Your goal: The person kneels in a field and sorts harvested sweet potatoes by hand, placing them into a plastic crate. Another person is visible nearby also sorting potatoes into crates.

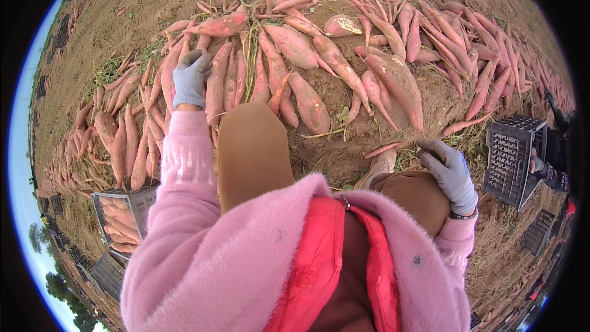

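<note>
My left hand (191,78), in a grey-blue work glove, is over the left part of a long row of pink-skinned sweet potatoes. Its fingers are curled against the roots, and their tips are partly hidden, so a grip cannot be made out. Beside it lie a long sweet potato (217,84) and, just above, a fat one (222,25) with pale scrapes. My right hand (449,173), gloved alike, is by my bent right knee with fingers loosely bent and nothing visible in them. A thin sweet potato (381,150) lies on the soil near my shoe (380,166).
At left stands a crate (148,203) filled with sweet potatoes. Another person's gloved hand (537,164) is at a black plastic crate (509,161) on the right. Dry vines (251,57) cross the row, and more crates (538,233) sit farther back.
</note>
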`<state>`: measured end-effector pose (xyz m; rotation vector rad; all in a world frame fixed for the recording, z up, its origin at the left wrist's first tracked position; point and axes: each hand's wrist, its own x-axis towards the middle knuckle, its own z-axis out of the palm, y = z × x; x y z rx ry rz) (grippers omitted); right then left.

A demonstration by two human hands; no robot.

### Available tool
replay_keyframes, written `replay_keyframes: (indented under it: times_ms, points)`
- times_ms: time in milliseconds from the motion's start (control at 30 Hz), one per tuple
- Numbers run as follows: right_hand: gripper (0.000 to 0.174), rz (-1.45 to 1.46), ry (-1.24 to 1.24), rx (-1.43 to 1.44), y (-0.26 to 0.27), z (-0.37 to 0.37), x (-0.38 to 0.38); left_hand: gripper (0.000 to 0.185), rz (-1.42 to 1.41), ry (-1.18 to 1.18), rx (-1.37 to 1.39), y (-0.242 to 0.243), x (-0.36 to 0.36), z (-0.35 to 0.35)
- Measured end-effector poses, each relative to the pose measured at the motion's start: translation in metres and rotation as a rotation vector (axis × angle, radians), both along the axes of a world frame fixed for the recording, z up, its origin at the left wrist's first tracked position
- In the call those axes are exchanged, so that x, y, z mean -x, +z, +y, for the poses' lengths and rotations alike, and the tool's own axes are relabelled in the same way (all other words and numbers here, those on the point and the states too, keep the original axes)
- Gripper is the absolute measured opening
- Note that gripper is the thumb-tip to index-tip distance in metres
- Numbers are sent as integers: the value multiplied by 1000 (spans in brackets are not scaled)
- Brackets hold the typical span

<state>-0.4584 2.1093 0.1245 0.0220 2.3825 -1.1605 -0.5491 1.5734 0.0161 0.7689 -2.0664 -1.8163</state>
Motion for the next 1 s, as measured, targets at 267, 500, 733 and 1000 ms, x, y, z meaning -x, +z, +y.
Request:
replay_keyframes:
  times_ms: [267,500,733,1000]
  points:
    - [34,-32,-48,248,-11,43,-16,40,-85,-322,-11,5,-7,93]
    - [44,66,-708,185,-165,112,-7,42,-95,-915,700,-25,-54,196]
    - [87,356,-178,-381,-231,94,67,29,-275,-1310,880,-26,-50,224]
    - [105,128,-11,88,-177,1,151,30,-546,-1383,651,-51,-24,229]
